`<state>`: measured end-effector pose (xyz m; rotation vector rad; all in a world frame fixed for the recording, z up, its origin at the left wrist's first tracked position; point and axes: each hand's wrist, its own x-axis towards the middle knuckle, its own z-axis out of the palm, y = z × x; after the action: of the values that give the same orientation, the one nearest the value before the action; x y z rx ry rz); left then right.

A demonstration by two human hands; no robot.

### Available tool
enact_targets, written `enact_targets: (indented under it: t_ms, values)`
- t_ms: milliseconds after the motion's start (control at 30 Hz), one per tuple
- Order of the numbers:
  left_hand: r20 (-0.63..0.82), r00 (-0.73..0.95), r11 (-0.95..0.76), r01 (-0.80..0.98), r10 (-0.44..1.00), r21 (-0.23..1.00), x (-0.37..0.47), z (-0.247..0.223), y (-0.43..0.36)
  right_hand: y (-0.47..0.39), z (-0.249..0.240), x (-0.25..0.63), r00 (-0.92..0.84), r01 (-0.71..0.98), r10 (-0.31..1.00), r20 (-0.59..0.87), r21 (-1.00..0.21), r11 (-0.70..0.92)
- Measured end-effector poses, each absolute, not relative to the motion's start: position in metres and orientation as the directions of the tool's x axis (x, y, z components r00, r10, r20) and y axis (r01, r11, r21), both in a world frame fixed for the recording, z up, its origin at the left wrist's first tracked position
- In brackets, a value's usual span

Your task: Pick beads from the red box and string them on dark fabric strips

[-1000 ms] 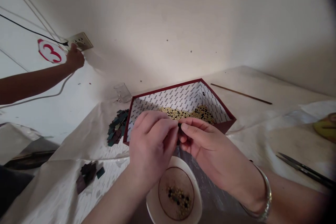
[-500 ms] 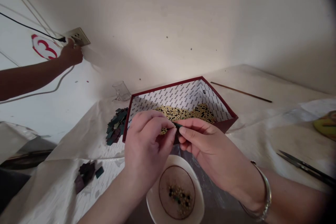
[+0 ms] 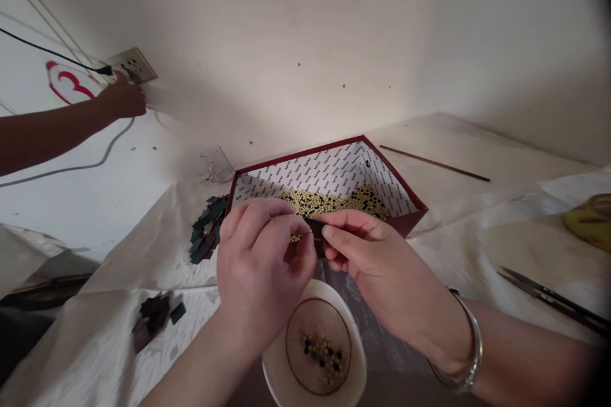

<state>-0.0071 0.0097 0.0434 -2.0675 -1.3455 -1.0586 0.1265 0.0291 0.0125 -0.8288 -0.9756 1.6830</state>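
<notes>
My right hand (image 3: 382,261), with a metal bangle at the wrist, pinches a small dark green flat piece (image 3: 316,226) between thumb and fingers. The fingertips of my left hand (image 3: 265,254) are closed in a pinch against the piece's left end; what they hold is hidden. Both hands are over the near side of a red-rimmed box (image 3: 413,226) with printed white lining. Yellowish and black beads (image 3: 365,202) lie inside it. Below the hands stands a white bowl (image 3: 359,356) with some similar beads (image 3: 324,356) at its bottom.
Dark green and maroon pieces lie in a pile (image 3: 206,232) and a smaller group (image 3: 153,318) at left. Behind is a clear glass mug (image 3: 217,164). At right are a thin stick (image 3: 434,163), dark snips (image 3: 548,297) and a yellow object (image 3: 589,221). Another person's hand (image 3: 125,96) touches the wall socket (image 3: 136,65).
My left hand has shifted slightly left, so more of the dark green piece shows between the hands. The whole view has moved a little; the other person's hand stays at the socket.
</notes>
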Motion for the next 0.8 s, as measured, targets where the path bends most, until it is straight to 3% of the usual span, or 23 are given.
enact_targets:
  t_ms: [800]
  values:
    - [0.798,0.248,-0.398,0.917,0.55,-0.01,-0.0095,0.0411,0.0134,0.0286,0.0079,0.1249,-0.269,-0.373,0.96,-0.081,-0.91,-0.182]
